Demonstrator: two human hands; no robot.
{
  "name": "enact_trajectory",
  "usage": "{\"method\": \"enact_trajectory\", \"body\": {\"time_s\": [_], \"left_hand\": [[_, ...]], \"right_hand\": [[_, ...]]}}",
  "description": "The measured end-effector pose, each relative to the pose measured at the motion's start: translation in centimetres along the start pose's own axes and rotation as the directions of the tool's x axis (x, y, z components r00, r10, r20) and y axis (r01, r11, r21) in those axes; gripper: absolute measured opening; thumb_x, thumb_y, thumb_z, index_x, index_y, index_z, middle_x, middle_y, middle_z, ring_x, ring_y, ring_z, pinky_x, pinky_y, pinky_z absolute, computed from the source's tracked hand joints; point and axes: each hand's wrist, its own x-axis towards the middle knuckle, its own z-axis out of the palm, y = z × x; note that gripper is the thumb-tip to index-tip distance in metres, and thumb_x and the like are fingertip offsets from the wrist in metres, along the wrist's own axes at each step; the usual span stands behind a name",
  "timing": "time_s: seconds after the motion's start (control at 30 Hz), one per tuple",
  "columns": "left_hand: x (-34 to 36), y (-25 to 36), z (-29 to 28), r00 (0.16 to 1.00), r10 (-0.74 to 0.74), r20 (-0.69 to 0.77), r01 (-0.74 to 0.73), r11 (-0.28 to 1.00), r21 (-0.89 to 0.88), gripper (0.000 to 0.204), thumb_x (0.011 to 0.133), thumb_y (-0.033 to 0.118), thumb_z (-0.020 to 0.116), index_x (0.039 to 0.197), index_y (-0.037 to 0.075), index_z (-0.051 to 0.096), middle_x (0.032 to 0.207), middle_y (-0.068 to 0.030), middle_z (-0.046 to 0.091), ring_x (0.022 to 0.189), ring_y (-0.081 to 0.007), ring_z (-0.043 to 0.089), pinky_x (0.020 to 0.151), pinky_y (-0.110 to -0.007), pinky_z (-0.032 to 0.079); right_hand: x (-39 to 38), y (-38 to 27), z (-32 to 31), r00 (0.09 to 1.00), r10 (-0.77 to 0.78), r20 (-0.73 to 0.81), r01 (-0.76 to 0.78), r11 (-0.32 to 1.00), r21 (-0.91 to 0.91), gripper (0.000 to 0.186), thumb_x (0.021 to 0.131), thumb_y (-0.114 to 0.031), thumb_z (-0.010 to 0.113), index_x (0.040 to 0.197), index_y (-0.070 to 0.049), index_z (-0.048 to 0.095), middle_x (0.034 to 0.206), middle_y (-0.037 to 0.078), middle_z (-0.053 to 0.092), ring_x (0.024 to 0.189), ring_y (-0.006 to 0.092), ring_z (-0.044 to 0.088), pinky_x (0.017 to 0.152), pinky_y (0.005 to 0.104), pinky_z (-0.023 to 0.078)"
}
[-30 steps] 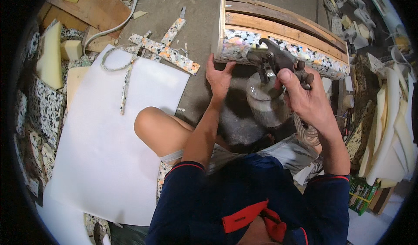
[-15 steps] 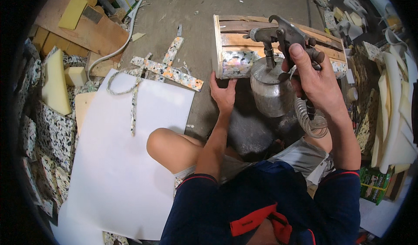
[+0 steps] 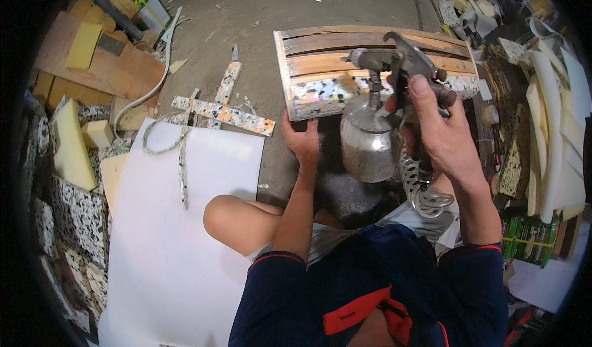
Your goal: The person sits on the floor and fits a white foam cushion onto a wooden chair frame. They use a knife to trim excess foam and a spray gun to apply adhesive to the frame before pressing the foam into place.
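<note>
My right hand (image 3: 447, 134) is wrapped around the handle of a metal spray gun (image 3: 370, 140), thumb on top, with its round silver cup hanging below. A clear coiled hose (image 3: 425, 190) runs from the handle. Behind the gun is a wooden slatted frame (image 3: 320, 42) with a speckled foam strip (image 3: 317, 94) along its near side. My left hand (image 3: 302, 140) grips the frame's near left corner from below, some fingers hidden under it. The gun's nozzle points left, just above the foam strip, and partly covers the frame.
A large white sheet (image 3: 179, 254) lies on the left, with a thin foam strip (image 3: 183, 177) on it. Crossed speckled foam strips (image 3: 228, 113) lie beyond. Foam offcuts (image 3: 80, 217) and a wooden board (image 3: 123, 48) pile up at left; white foam pieces (image 3: 542, 125) stack at right.
The frame has shifted left and a little nearer, its left end tilting, with my left hand on it. The spray gun and my right hand have moved slightly left and nearer too.
</note>
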Motion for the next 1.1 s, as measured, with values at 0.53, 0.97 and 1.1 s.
{"method": "enact_trajectory", "body": {"time_s": [0.53, 0.97, 1.1], "left_hand": [[0.2, 1.7, 0.2, 0.998, -0.061, -0.031, 0.066, 0.982, 0.177, 0.063, 0.082, 0.024, 0.083, 0.131, -0.003, 0.052, 0.121, -0.0174, 0.061, 0.116, -0.0292, 0.055, 0.103, -0.042, 0.04], [0.3, 1.4, 0.1, 0.997, -0.074, -0.039, 0.081, 0.966, 0.246, 0.058, 0.09, 0.022, 0.076, 0.135, -0.003, 0.048, 0.124, -0.0191, 0.061, 0.115, -0.0304, 0.058, 0.1, -0.041, 0.044], [0.3, 1.5, 0.2, 0.998, 0.002, -0.055, 0.016, 0.943, 0.333, 0.041, 0.096, 0.026, 0.067, 0.123, -0.003, 0.054, 0.109, -0.0145, 0.062, 0.1, -0.0262, 0.057, 0.091, -0.039, 0.046]], "right_hand": [[0.4, 2.6, -5.8, 0.972, 0.056, -0.227, -0.018, 0.986, 0.165, 0.048, 0.103, -0.05, 0.051, 0.108, -0.004, 0.064, 0.076, 0.003, 0.06, 0.047, 0.0093, 0.048, 0.04, 0.0249, 0.039], [0.3, 6.1, -11.8, 0.916, 0.099, -0.389, 0.005, 0.966, 0.258, 0.051, 0.102, -0.053, 0.052, 0.101, -0.002, 0.061, 0.074, 0.003, 0.058, 0.045, 0.0096, 0.047, 0.038, 0.0249, 0.041], [0.5, 7.1, -13.6, 0.895, 0.131, -0.427, -0.009, 0.961, 0.276, 0.052, 0.101, -0.054, 0.052, 0.102, -0.003, 0.06, 0.074, 0.002, 0.057, 0.044, 0.0096, 0.046, 0.038, 0.0255, 0.041]]}}
